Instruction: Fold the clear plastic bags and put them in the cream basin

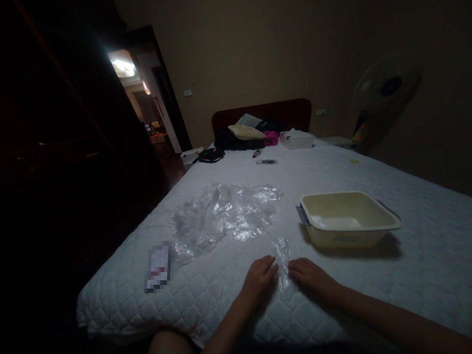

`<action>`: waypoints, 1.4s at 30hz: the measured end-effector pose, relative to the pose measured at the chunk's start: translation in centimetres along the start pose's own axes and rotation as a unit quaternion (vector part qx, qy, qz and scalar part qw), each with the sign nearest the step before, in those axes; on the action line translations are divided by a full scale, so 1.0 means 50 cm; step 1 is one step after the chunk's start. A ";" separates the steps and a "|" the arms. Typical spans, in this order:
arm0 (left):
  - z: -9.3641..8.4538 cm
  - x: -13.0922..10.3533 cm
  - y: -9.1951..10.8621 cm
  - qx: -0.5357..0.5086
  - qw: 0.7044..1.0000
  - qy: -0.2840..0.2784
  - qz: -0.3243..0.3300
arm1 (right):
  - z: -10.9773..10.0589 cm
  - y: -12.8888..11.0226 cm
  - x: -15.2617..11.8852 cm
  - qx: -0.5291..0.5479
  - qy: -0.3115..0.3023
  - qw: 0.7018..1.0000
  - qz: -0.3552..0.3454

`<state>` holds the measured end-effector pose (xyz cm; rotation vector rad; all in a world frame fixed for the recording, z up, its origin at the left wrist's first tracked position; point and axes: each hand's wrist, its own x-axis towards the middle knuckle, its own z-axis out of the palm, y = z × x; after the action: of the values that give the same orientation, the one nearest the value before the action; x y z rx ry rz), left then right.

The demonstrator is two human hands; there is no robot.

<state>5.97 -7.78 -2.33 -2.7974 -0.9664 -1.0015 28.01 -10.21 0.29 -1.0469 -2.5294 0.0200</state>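
hands gripping crumpled clear plastic | white quilted bed | dim room, lit doorway, fan

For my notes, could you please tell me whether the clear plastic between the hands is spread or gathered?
Gathered: the clear plastic forms a narrow, wrinkled strip between the left hand and right hand.

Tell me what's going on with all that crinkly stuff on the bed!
A person has their left hand and right hand at either side of a narrow strip of clear plastic film on the white quilted bedspread. More crumpled film lies spread out farther left. A cream plastic tub with grey handles sits to the right, beyond the right hand.
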 end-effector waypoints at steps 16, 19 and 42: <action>0.008 0.023 0.021 -0.177 0.972 -0.007 -0.153 | 0.021 0.009 -0.014 0.063 -0.012 0.986 0.155; 0.000 0.030 0.027 -0.204 0.963 -0.008 -0.177 | 0.025 -0.002 -0.004 0.098 0.010 0.972 0.214; 0.053 0.054 0.028 -0.089 0.958 0.009 -0.271 | 0.032 0.004 0.039 0.241 0.067 0.909 0.334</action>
<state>9.89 -6.85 -2.63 -2.6986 -1.7860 -1.2080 26.31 -8.49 -0.52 -1.5561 -1.7826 0.6974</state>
